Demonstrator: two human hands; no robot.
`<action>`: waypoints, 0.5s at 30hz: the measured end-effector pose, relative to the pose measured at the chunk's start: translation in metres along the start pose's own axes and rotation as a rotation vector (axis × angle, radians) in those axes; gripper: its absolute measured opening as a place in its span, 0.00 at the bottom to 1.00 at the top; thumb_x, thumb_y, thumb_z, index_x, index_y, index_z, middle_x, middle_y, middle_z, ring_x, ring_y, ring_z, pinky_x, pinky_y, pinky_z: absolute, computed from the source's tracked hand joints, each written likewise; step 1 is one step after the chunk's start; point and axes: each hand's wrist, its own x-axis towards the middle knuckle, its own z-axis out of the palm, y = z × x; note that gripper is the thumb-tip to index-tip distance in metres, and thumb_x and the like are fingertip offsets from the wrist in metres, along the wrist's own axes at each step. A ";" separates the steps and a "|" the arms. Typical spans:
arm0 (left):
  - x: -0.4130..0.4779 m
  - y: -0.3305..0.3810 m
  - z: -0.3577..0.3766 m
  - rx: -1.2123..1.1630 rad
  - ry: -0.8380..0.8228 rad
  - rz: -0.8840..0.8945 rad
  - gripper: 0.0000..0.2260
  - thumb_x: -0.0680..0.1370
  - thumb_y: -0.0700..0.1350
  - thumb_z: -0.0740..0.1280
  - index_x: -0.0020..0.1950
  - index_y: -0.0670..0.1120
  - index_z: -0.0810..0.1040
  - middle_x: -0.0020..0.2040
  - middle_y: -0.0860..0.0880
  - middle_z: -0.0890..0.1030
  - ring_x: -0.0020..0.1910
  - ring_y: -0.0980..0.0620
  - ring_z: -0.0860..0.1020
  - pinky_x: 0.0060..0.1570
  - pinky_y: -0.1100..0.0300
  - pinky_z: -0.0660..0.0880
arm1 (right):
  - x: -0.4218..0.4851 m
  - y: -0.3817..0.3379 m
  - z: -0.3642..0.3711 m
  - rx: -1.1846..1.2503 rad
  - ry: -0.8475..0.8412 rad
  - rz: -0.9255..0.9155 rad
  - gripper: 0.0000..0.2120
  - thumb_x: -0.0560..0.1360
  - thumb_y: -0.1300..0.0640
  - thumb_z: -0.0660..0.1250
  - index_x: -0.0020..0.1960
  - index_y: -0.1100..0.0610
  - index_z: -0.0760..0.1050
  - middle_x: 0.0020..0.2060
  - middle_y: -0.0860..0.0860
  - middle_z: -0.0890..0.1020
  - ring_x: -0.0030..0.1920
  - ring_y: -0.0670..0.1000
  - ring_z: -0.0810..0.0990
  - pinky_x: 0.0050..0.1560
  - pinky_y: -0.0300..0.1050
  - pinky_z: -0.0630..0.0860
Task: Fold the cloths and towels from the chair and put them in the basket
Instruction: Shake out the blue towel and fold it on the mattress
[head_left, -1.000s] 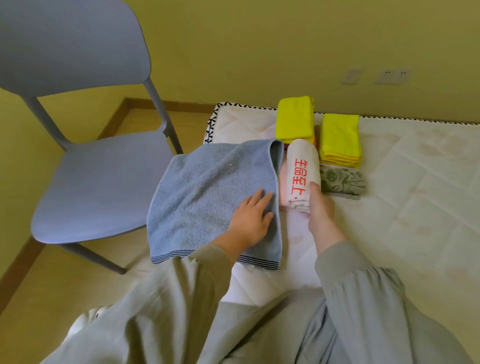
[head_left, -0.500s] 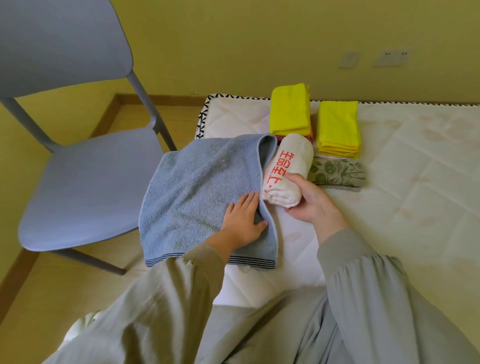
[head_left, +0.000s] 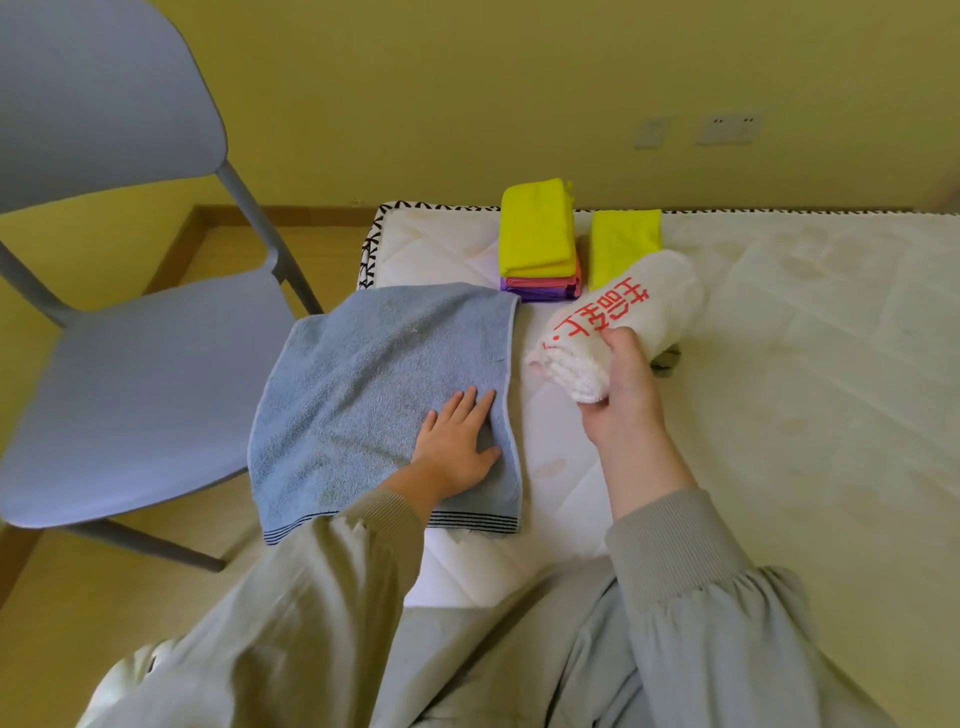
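One blue towel (head_left: 384, 395) overhangs the mattress (head_left: 805, 389) edge, left hand (head_left: 457, 441) spread flat on it. Right of it, the right hand (head_left: 623, 400) grips one rolled white towel (head_left: 618, 322) (red lettering). Beyond it sit two yellow-topped stacks (head_left: 537, 228) (head_left: 623, 244); rightward, open mattress.

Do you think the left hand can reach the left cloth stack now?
Probably yes: the left hand rests flat on the blue towel, holding nothing, and nothing blocks the cloth stack.

Blue towel (head_left: 384, 395) lies flat, at nine o'clock from the tilted, red-lettered rolled white towel (head_left: 618, 322); folded yellow cloths (head_left: 537, 223) at twelve.
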 end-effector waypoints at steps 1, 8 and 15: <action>0.000 0.000 0.000 0.002 0.000 0.000 0.34 0.80 0.56 0.59 0.78 0.54 0.42 0.79 0.51 0.43 0.77 0.51 0.43 0.74 0.48 0.43 | -0.001 0.000 -0.001 0.009 0.069 -0.065 0.09 0.71 0.59 0.70 0.50 0.55 0.78 0.47 0.50 0.84 0.46 0.49 0.83 0.49 0.46 0.80; 0.000 0.001 0.000 0.004 0.000 0.001 0.34 0.80 0.56 0.59 0.78 0.54 0.41 0.79 0.51 0.43 0.77 0.51 0.42 0.74 0.48 0.42 | 0.022 0.019 -0.017 0.102 0.570 -0.167 0.22 0.68 0.53 0.70 0.60 0.59 0.74 0.52 0.51 0.81 0.47 0.53 0.81 0.49 0.47 0.79; 0.000 0.002 0.001 0.013 -0.001 -0.003 0.34 0.80 0.56 0.59 0.78 0.55 0.41 0.79 0.51 0.43 0.77 0.51 0.42 0.74 0.49 0.42 | 0.033 0.039 -0.018 0.072 0.445 -0.009 0.22 0.68 0.51 0.72 0.59 0.59 0.75 0.49 0.50 0.79 0.47 0.51 0.78 0.46 0.45 0.75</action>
